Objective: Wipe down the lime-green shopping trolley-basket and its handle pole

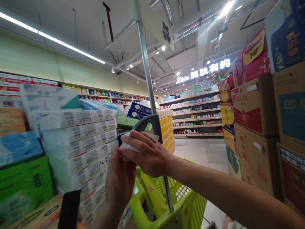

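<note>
So our right hand (pixel 152 156) has its fingers (pixel 143 147) nearly straight, gaps between them narrow, lying across a crumpled white sheet (pixel 130 143), maybe tissue or thin plastic. Its thumb is hidden, so we can't tell if it's really gripping. Our left hand (pixel 121 176) is cupped below, thumb up by the near edge of the sheet, other fingers mostly out of sight; can't tell how tightly those are closed either. Either way, the sheet is up in the air, caught between our two hands.

Just behind them there's a curved grey handle (pixel 142 123) joined to a metal pole (pixel 145 63); can't tell if we're touching it. The pole rises from a lime-green shopping cart (pixel 199 203) right below our hands.

Off to our left, white packs (pixel 90 136) are stacked high, with a bright green pack (pixel 26 190) beside them. On our right, cardboard boxes (pixel 257 159) are piled up. Way back we've got stocked shelves (pixel 196 112) under a glowing sign (pixel 203 70).
</note>
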### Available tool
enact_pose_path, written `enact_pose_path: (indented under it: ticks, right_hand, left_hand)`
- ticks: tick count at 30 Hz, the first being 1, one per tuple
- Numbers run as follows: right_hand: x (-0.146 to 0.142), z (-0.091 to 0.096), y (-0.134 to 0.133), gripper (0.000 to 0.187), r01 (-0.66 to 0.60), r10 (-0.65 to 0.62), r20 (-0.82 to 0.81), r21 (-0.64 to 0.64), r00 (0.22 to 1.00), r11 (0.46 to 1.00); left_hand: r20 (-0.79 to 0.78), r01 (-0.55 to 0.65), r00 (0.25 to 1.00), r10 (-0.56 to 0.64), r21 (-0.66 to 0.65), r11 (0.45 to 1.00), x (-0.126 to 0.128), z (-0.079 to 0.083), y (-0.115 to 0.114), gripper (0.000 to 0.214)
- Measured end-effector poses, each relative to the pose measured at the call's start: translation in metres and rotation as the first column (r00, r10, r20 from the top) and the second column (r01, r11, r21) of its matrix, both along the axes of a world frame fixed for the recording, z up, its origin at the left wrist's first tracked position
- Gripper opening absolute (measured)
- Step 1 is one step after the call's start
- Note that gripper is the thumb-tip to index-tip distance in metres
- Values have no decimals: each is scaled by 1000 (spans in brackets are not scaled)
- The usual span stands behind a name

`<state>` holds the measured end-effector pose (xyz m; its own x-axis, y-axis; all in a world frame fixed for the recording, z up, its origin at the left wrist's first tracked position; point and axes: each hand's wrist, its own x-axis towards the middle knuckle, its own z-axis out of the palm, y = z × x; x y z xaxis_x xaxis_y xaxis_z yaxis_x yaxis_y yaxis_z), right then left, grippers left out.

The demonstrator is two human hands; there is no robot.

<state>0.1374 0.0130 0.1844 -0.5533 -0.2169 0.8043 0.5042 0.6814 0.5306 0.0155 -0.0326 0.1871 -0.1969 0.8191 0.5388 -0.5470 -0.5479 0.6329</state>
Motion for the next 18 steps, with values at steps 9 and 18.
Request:
enact_pose_path:
  ticks: [9, 18]
  right_hand:
    - [1, 45, -12, 36, -47, 17, -194, -149, 981, 988]
    - [28, 48, 14, 49, -135, 88, -395, -93, 915, 987]
  left_hand:
    - [-85, 18, 996, -15, 37, 999, 3, 5, -1, 31]
    - [-233, -47, 970, 67, 90, 995, 1, -2, 7, 41]
